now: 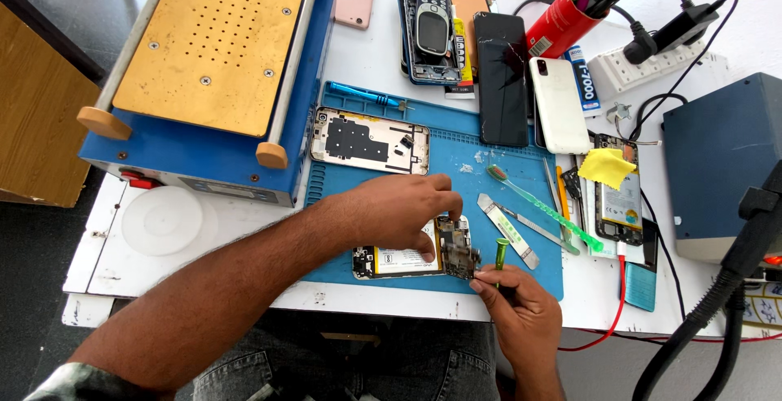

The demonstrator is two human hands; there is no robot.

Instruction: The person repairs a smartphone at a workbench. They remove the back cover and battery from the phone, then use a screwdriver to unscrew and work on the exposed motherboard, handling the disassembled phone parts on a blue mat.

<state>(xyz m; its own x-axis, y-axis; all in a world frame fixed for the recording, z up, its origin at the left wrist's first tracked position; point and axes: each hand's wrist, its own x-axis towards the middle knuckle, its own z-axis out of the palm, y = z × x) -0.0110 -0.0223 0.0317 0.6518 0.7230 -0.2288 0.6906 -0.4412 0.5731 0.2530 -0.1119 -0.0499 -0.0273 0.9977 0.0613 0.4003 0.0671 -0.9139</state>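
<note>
Blue silicone mat (497,174) carries an opened smartphone with exposed circuit board (415,256): light, fragile, best gripped by edges. Left hand (397,209) pinches it; right hand (517,303) holds a green-tipped screwdriver (499,256).

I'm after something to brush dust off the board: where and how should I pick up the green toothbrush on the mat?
Probably by the bare middle of the green toothbrush handle, pinched across its thin sides from above. It lies flat and diagonal on the blue mat, bristle head up-left, with metal tweezers close beside its lower part.
</note>
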